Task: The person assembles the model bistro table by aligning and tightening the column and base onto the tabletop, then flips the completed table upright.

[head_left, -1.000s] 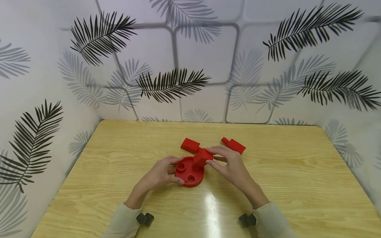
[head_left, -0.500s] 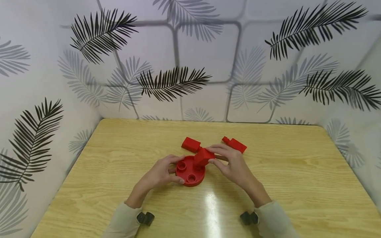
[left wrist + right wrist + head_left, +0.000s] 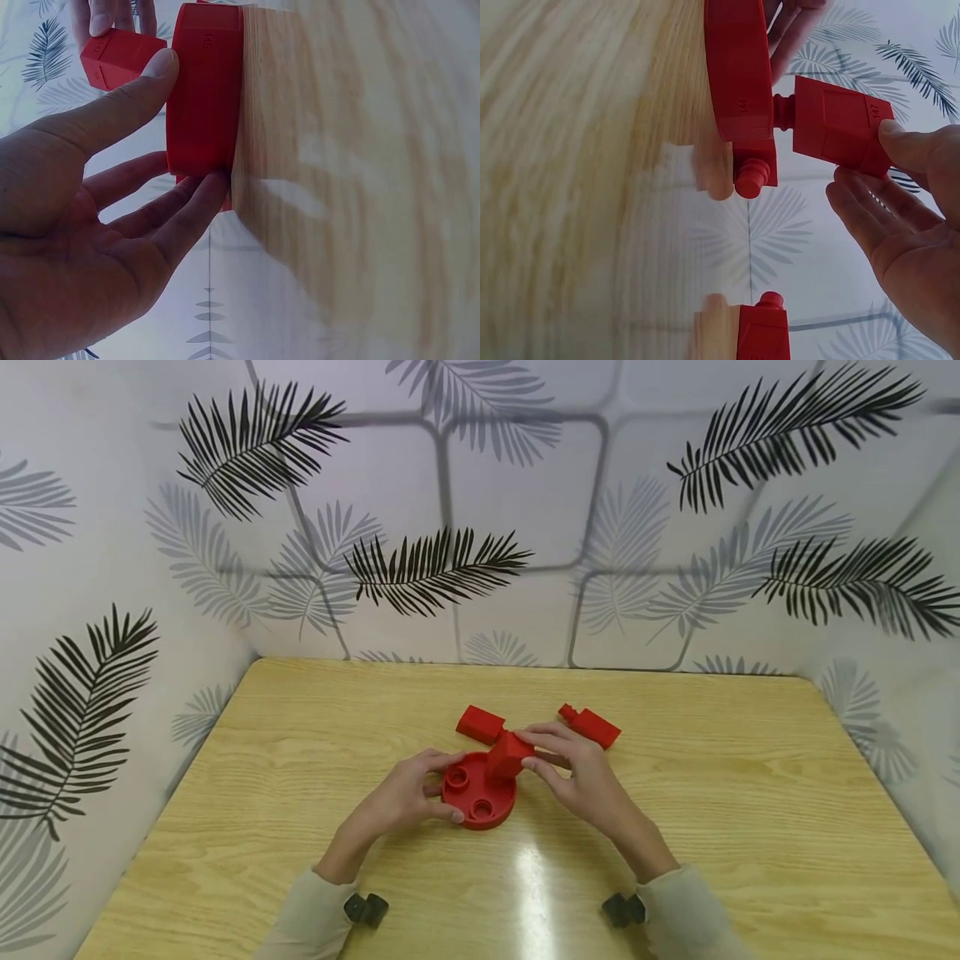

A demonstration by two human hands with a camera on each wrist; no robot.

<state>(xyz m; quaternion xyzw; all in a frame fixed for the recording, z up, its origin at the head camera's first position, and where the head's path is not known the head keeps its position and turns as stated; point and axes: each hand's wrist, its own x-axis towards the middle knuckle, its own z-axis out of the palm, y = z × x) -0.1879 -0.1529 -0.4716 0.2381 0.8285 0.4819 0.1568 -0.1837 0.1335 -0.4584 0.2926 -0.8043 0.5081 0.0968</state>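
Note:
A red round base (image 3: 467,797) with a raised rim and hollow ring sockets lies flat on the table. My left hand (image 3: 399,795) grips its left side, thumb near the front and fingers behind. In my right hand (image 3: 588,777), a red block (image 3: 838,124) is pinched between thumb and fingers at its outer end. The block's ribbed neck (image 3: 784,112) points into the base at its right back side, and its lower end is hidden by the rim. In the head view the block leans a little to the right.
Two more red blocks with knobbed necks lie behind the base: one at the back (image 3: 480,724), its neck close to the held block, and one at the back right (image 3: 591,725). A patterned wall covering (image 3: 517,610) rises behind the wooden table (image 3: 300,735).
The block in my right hand has shifted slightly left and stands a little more upright. My left hand keeps its grip on the base.

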